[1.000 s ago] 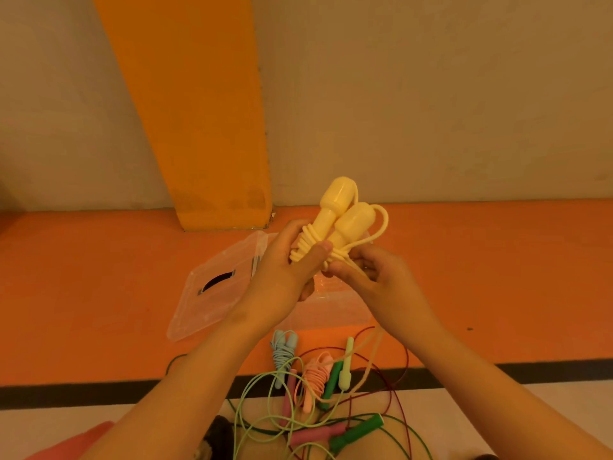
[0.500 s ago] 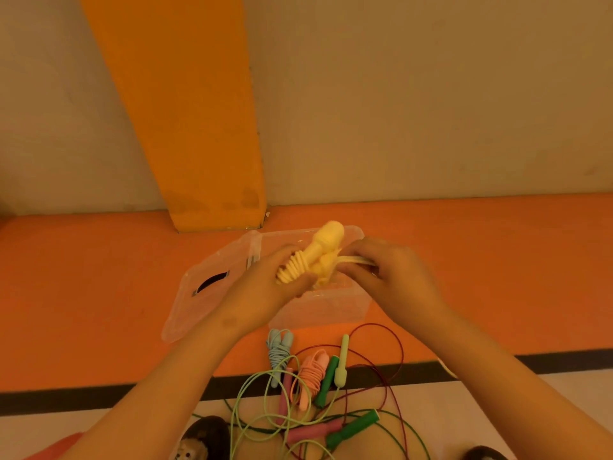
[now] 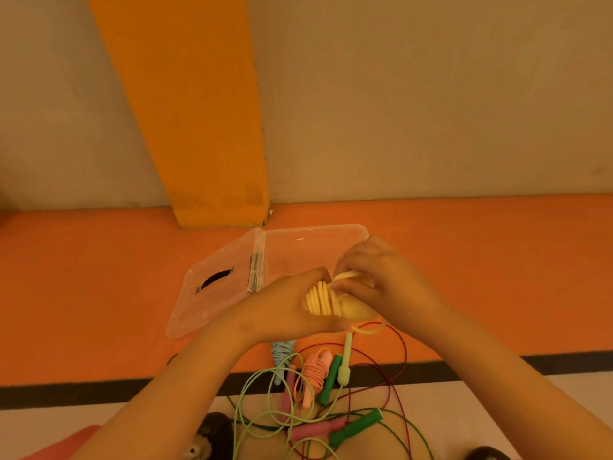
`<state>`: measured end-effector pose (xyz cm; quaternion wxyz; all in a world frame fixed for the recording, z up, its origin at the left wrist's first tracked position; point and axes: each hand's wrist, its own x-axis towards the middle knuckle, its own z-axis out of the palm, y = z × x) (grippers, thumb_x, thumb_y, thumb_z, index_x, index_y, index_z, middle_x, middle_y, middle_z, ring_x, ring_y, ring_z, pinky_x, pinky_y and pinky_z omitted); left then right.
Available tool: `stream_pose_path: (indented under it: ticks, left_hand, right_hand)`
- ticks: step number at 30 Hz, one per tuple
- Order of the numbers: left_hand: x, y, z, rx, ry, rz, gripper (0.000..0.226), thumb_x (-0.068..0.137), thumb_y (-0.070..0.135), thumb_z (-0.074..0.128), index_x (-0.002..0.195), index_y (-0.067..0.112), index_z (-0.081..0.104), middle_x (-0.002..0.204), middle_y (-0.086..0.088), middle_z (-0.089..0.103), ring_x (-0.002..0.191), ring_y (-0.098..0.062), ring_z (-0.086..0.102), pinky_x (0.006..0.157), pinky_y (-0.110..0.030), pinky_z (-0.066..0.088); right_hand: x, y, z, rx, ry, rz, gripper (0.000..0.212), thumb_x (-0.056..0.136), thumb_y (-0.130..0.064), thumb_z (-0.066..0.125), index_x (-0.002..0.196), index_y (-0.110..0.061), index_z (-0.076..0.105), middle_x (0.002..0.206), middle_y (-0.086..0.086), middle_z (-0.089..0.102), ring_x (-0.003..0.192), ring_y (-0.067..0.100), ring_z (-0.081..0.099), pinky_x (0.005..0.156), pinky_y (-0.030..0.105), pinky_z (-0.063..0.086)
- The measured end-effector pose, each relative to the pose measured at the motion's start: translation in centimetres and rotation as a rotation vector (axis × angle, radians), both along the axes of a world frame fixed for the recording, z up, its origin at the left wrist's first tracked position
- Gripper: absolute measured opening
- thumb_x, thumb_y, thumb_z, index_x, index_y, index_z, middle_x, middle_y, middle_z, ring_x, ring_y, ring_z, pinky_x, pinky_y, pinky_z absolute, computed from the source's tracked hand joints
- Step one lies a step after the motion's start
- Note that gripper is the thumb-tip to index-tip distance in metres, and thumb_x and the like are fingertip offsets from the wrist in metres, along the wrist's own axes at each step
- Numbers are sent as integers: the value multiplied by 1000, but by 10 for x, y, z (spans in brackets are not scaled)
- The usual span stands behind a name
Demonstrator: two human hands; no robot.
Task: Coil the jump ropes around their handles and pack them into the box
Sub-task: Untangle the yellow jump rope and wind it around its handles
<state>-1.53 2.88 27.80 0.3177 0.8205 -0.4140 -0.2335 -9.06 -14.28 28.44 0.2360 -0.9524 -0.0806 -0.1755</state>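
orange floor against the wall, clear box (image 3: 298,247) lying open. i see the left hand (image 3: 285,310) curled round the coiled yellow jump rope (image 3: 321,298), the right hand (image 3: 378,277) pinching its loose loop, both over the box's near edge. other ropes (image 3: 315,376) lie tangled on the floor's near side.

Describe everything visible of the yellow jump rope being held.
The yellow jump rope looks like pale, smooth plastic. Its cord is wound in tight turns around the handles; one rounded handle end shows beside the coil. The left hand grips the bundle, the right hand pinches a loose strand at its top, and a short loop hangs below. It is held at the open clear box, not yet set down.
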Motion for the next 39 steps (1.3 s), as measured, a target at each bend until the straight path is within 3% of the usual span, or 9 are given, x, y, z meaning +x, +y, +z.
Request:
stream_pose_path:
  ticks: [4,7,12,16,20,27,32,35,39]
  left_hand:
    - [-5,-1,-6,-3,-80,23,47,73,61,70,110,33,59,93,10,67,85,-7,61,77,-38,51]
    - [-5,1,-8,46,-160,39,38,78,63,62,109,40,59,89,10,68,83,-9,62,76,-41,51]
    - [-6,3,2,-94,151,1,22,88,38,67,105,24,64,70,7,61,57,-7,56,55,-27,44]
    - [-4,6,14,-188,341,-54,13,92,18,60,105,14,60,58,12,61,46,0,52,43,-18,38]
    - [-1,9,18,-289,409,-62,4,91,20,61,93,17,59,59,7,63,44,-3,53,42,-20,36]
    - [8,10,19,-414,613,-77,37,90,40,57,100,4,55,70,-19,64,44,-20,45,43,-24,34]
    - [9,8,20,-415,704,-151,30,88,45,53,92,17,65,71,-17,63,48,-20,41,47,-28,33]
    - [8,8,20,-411,698,-168,29,88,44,54,93,18,64,71,-16,64,46,-20,42,46,-26,36]
    - [8,9,22,-459,709,-168,31,89,45,54,91,16,66,69,-16,63,44,-19,42,45,-23,37]
  right_hand:
    - [-1,4,1,-32,8,-10,40,79,-57,49,83,-23,70,79,-13,57,84,13,50,72,36,42]
    - [-2,4,0,109,55,-27,17,78,-43,70,88,-29,67,83,-11,58,84,9,52,74,39,46]
    - [-3,0,5,185,8,-14,33,72,-41,74,101,-30,64,98,-17,63,100,2,52,92,29,40]
    - [-10,-5,17,487,176,68,20,81,-19,73,100,-20,66,99,-14,66,96,-4,58,82,10,41]
    - [-14,-5,18,639,236,116,43,76,-38,76,115,-31,60,110,-15,63,102,2,60,82,16,47]
    - [-16,-7,19,847,213,150,83,60,-77,66,133,-41,48,134,6,46,119,8,52,89,23,45]
    - [-13,-9,16,913,257,163,95,51,-86,63,135,-46,43,143,-14,44,131,1,41,107,32,37]
    - [-15,-9,15,917,298,188,101,50,-87,62,138,-39,44,137,-10,53,129,9,46,110,39,34]
    - [-19,-5,18,889,356,229,109,49,-84,66,140,-30,39,143,-7,47,134,10,41,109,32,34]
